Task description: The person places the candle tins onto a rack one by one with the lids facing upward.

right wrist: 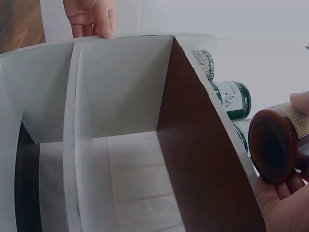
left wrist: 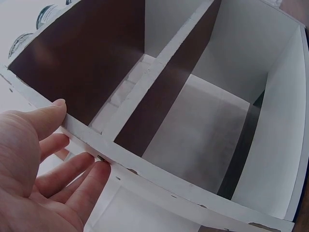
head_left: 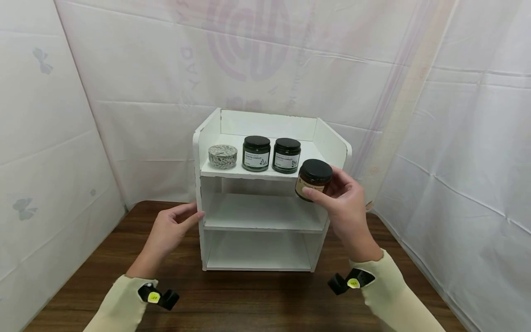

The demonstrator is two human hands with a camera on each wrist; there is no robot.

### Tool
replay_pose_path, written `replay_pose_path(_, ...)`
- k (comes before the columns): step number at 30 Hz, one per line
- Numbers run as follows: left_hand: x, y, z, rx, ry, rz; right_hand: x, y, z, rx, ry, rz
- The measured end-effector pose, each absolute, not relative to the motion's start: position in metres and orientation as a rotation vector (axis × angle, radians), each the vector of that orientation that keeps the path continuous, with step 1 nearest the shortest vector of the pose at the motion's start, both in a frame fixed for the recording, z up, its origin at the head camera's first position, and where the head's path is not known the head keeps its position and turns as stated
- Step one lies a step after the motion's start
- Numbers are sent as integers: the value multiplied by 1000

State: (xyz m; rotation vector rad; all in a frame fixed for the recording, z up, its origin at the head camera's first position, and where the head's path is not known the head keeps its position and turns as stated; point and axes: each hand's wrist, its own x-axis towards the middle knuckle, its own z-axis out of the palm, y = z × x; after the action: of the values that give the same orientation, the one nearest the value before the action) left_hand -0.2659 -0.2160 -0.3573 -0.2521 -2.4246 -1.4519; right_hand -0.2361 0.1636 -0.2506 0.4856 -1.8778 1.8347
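My right hand point(head_left: 346, 198) holds an amber candle jar point(head_left: 314, 180) with a black lid and a tan label, thumb on the label. The jar is at the front right of the white shelf unit point(head_left: 265, 227), by the top shelf's front edge; its dark base faces the right wrist view. On that top shelf stand two green candle jars point(head_left: 256, 154) with black lids and white labels, and a round leaf-patterned tin point(head_left: 222, 157) at the left. With relaxed fingers, my left hand point(head_left: 170, 228) touches the unit's left side panel point(left wrist: 140, 169), thumb at its front edge.
Under the top shelf, the unit has a middle shelf point(head_left: 261, 212) and a bottom shelf point(head_left: 257, 251). It stands on a dark brown wooden table point(head_left: 249, 299). White printed cloth point(head_left: 157, 69) hangs behind and at both sides.
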Motion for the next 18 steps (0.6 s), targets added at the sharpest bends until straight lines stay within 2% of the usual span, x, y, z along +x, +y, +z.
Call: replay_pose_path(18,-268,-217,-359,-255,-2429,-1465,-247,164,-236,422,-1930,1598)
